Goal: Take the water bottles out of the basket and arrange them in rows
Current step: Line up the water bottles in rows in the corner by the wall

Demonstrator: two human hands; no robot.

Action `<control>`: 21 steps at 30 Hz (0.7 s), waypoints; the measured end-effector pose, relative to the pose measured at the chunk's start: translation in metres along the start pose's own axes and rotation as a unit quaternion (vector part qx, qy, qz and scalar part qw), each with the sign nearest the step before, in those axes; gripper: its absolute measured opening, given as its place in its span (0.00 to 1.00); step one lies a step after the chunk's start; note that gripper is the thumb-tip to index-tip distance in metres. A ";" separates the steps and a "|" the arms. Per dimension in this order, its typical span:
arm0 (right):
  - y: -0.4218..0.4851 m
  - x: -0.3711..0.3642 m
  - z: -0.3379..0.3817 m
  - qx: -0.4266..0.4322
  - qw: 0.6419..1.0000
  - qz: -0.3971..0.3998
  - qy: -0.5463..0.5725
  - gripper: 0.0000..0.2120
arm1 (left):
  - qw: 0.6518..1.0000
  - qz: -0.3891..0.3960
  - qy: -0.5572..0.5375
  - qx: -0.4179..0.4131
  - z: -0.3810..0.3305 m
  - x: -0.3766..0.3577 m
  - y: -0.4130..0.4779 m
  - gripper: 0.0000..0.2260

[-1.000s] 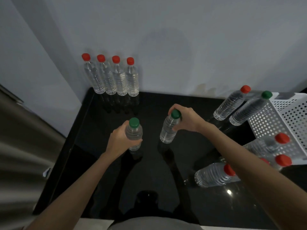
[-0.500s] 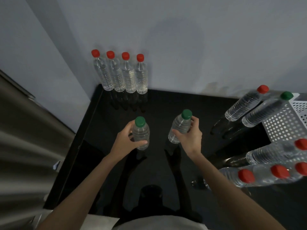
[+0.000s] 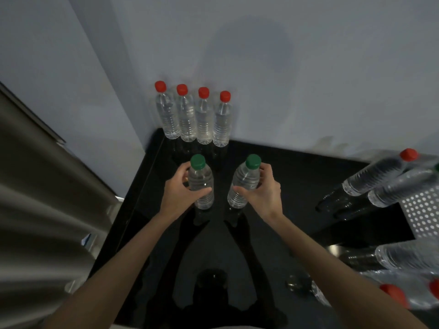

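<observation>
nearest, at the right edge, loose red-cap bottles [image 3: 403,293] lie on their sides on the black desk [image 3: 297,176], w/ a white perforated basket [image 3: 422,212] just beyond; more bottles [image 3: 377,176] lean on its rim, contents inside not visible. mid-desk, left hand [image 3: 177,194] is wrapped round one green-cap bottle [image 3: 200,184] and right hand [image 3: 261,193] round another green-cap bottle [image 3: 244,184], both roughly upright; can't tell if they touch the desk. prob. step: starting a 2nd row. next: set both down in front of the back row of four [image 3: 194,117] by the wall, aligned w/ it, w/o knocking any.
</observation>
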State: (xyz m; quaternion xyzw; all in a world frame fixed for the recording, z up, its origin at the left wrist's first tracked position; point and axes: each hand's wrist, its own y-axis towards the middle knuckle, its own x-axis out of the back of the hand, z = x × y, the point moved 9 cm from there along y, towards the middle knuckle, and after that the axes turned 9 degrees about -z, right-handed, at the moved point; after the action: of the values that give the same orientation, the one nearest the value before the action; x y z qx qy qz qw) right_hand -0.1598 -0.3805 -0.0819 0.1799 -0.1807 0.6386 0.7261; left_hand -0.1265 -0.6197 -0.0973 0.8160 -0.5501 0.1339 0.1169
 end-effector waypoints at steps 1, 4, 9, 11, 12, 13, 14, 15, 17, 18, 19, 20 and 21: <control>0.005 -0.010 0.007 0.002 1.000 0.004 0.004 0.34 | 1.000 -0.009 0.001 0.002 0.001 0.008 0.011 0.31; 0.021 -0.042 0.027 0.005 1.000 0.014 0.011 0.34 | 0.999 -0.035 0.004 0.004 0.009 0.033 0.046 0.32; 0.050 -0.096 0.055 0.009 0.999 0.033 0.031 0.35 | 0.998 -0.065 0.007 0.007 0.021 0.063 0.105 0.34; 0.062 -0.117 0.065 0.017 0.999 0.039 0.032 0.35 | 0.998 -0.069 0.003 0.002 0.025 0.070 0.127 0.34; 0.069 -0.127 0.069 0.019 0.999 0.040 0.031 0.34 | 0.998 -0.069 0.004 0.000 0.028 0.073 0.137 0.33; 0.075 -0.137 0.072 0.019 0.999 0.041 0.031 0.34 | 0.998 -0.068 0.004 -0.002 0.030 0.075 0.146 0.32; 0.081 -0.147 0.075 0.018 0.999 0.041 0.031 0.34 | 0.998 -0.069 0.004 -0.003 0.033 0.077 0.155 0.32; 0.087 -0.156 0.078 0.021 0.998 0.041 0.032 0.34 | 0.998 -0.069 0.007 -0.003 0.036 0.078 0.163 0.32; 0.098 -0.172 0.084 0.026 0.998 0.042 0.036 0.35 | 0.997 -0.071 0.015 -0.006 0.042 0.079 0.176 0.32; 0.103 -0.178 0.086 0.026 0.998 0.043 0.037 0.35 | 0.997 -0.072 0.022 -0.011 0.043 0.080 0.182 0.32; 0.107 -0.184 0.087 0.025 0.998 0.045 0.038 0.35 | 0.997 -0.073 0.030 -0.016 0.045 0.080 0.187 0.33; 0.111 -0.190 0.088 0.025 0.998 0.047 0.040 0.35 | 0.997 -0.073 0.033 -0.018 0.047 0.080 0.193 0.33; 0.115 -0.195 0.089 0.026 0.998 0.051 0.038 0.35 | 0.997 -0.072 0.033 -0.017 0.048 0.079 0.197 0.34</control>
State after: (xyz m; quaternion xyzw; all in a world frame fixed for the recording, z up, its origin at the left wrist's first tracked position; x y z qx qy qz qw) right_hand -0.3005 -0.5786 -0.0973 0.1651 -0.1450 0.6854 0.6942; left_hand -0.2772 -0.7773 -0.1061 0.8466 -0.4879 0.1424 0.1581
